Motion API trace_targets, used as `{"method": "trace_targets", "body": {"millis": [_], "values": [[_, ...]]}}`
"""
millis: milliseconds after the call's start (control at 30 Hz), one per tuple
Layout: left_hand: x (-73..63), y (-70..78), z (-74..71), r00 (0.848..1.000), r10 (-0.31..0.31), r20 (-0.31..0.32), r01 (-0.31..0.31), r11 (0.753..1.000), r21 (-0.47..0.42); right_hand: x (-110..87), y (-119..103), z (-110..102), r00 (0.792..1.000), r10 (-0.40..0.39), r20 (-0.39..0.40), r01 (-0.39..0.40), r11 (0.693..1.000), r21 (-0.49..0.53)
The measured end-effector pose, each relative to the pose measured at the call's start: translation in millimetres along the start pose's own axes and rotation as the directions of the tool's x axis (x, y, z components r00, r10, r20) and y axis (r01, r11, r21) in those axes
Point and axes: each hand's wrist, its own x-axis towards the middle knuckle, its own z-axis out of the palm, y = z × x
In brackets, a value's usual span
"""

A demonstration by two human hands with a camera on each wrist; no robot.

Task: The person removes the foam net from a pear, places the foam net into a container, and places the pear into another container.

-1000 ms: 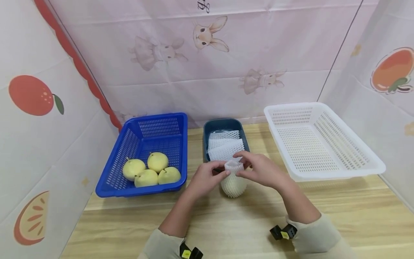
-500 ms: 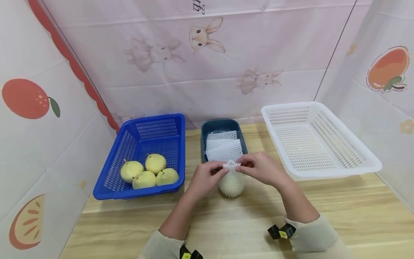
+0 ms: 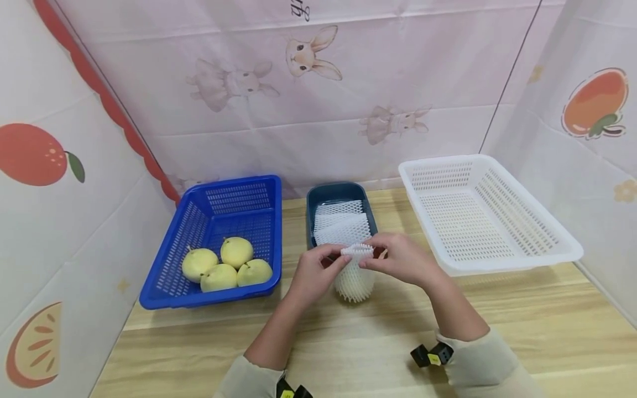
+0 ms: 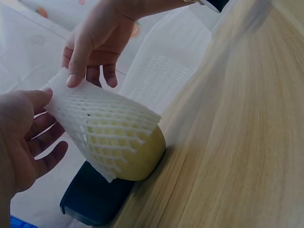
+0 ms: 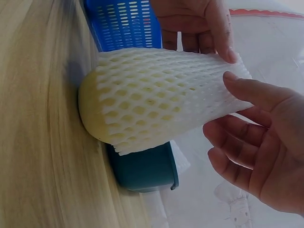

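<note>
White foam net sleeve [image 3: 354, 271] covers a yellow pear [image 4: 142, 159] standing on the wooden table [image 3: 378, 342], just before the dark tray [image 3: 338, 193]. Left hand [image 3: 316, 271] and right hand [image 3: 400, 258] each pinch the sleeve's top rim.

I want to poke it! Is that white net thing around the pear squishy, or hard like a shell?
Probably squishy. The foam net stretches to the pear's round shape, and its free top flattens where the left hand and right hand pinch it. It looks light and full of holes. The pear would likely roll if tipped over.
</note>
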Motion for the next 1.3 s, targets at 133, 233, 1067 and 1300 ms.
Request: {"method": "trace_targets", "body": {"millis": [133,233,1067,1300], "values": [[-0.3,-0.3,-1.7,1.0,0.0,0.022,0.0,1.0,0.006,0.7,1.1,1.3,1.0,-0.015,0.017,0.015,1.0,-0.005],[0.0,-1.6,-4.7,0.997,-0.012,0.07,0.01,0.999,0.03,0.0,0.6,0.7,0.999,0.009,0.039,-0.009,1.0,0.002],[2.3,-10.9,-3.8,0.988,-0.018,0.151,-0.006,0.989,0.151,1.4,4.4,6.9,0.996,0.041,0.077,-0.043,0.999,0.02],[3.0,-7.9,-1.2,0.994,-0.012,0.113,-0.001,0.993,0.115,1.2,0.4,6.5,0.998,0.041,0.055,-0.044,0.998,0.044]]}}
